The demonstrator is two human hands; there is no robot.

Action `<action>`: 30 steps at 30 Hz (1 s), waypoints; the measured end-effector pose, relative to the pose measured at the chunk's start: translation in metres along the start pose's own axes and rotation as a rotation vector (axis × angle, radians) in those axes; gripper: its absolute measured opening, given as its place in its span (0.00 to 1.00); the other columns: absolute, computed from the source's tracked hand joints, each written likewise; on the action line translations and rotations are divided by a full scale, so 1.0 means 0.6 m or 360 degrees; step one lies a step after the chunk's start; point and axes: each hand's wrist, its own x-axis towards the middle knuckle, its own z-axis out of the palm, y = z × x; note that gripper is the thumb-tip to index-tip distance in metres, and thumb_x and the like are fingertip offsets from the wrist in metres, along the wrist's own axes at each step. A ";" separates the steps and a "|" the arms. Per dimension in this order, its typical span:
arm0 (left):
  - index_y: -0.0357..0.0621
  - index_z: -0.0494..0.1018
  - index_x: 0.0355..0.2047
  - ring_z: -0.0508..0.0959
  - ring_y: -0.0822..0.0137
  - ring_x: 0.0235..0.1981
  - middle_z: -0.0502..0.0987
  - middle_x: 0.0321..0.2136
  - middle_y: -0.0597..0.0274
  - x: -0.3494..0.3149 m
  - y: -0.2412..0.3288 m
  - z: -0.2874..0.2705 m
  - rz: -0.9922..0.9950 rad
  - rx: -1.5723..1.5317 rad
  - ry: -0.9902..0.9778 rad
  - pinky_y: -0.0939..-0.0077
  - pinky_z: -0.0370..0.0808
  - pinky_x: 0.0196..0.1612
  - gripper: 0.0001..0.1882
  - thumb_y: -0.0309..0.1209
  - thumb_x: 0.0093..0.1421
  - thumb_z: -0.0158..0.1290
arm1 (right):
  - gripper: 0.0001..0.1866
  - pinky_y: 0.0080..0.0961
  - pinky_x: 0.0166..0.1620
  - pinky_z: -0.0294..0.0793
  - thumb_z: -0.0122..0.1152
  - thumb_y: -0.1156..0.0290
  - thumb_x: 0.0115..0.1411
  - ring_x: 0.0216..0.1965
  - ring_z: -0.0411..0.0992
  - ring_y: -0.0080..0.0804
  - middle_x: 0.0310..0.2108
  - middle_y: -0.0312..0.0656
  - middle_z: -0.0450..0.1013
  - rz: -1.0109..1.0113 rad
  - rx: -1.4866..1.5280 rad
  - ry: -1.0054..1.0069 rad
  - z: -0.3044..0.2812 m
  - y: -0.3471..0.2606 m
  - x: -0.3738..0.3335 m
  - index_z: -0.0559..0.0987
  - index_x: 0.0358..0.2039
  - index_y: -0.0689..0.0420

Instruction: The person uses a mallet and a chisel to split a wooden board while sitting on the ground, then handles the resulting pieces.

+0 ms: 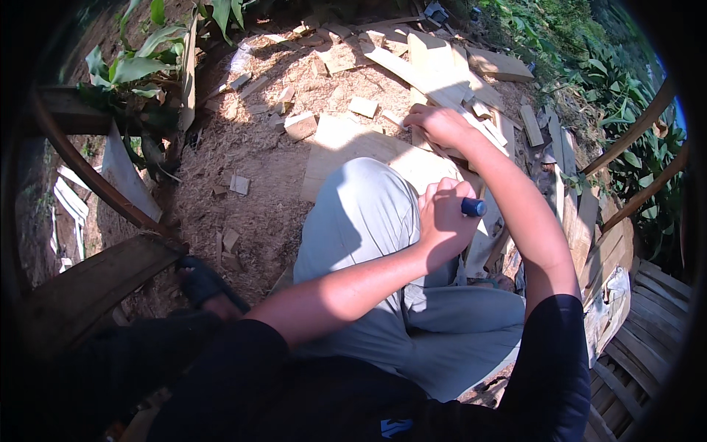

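My left hand (444, 225) is closed around a tool with a dark blue, round handle (473, 208). The handle's end sticks out by the thumb side; the rest of the tool is hidden by the hand and my knee. Farther ahead, my right hand (440, 127) has its fingers curled and pressed together above the pale boards. Whatever those fingers hold, if anything, does not show. Under and beside both hands lies a flat pale wooden board (335, 151), partly covered by my bent knee in grey trousers. A long plank (412, 74) slants just beyond the right hand.
Wood shavings (243, 177) cover the ground, with several small offcuts such as a block (300, 126) scattered about. Another person's sandalled foot (210, 283) is at the left. Stacked planks (571, 169) and green plants (633, 162) border the right; a curved wooden rail (88, 169) stands left.
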 end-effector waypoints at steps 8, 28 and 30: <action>0.47 0.73 0.31 0.73 0.50 0.42 0.74 0.38 0.58 0.003 -0.006 0.000 0.0007 -0.0148 0.0047 0.54 0.67 0.47 0.10 0.31 0.50 0.62 | 0.16 0.39 0.43 0.79 0.52 0.65 0.60 0.42 0.79 0.43 0.42 0.41 0.74 -0.0032 -0.0570 -0.0229 0.024 0.005 0.032 0.79 0.48 0.47; 0.46 0.75 0.34 0.73 0.52 0.47 0.75 0.40 0.58 0.007 -0.009 -0.008 -0.0132 -0.0234 -0.0020 0.56 0.65 0.51 0.10 0.34 0.53 0.61 | 0.22 0.39 0.47 0.77 0.52 0.50 0.59 0.46 0.77 0.40 0.52 0.39 0.70 -0.0203 -0.0897 -0.0553 -0.022 -0.026 0.028 0.82 0.48 0.45; 0.45 0.76 0.34 0.73 0.52 0.47 0.75 0.40 0.58 0.005 -0.007 -0.008 -0.0150 -0.0164 -0.0039 0.58 0.65 0.51 0.10 0.36 0.55 0.61 | 0.24 0.37 0.50 0.73 0.55 0.44 0.58 0.53 0.72 0.36 0.53 0.34 0.70 -0.0192 -0.1075 -0.0378 -0.017 -0.031 0.010 0.83 0.48 0.42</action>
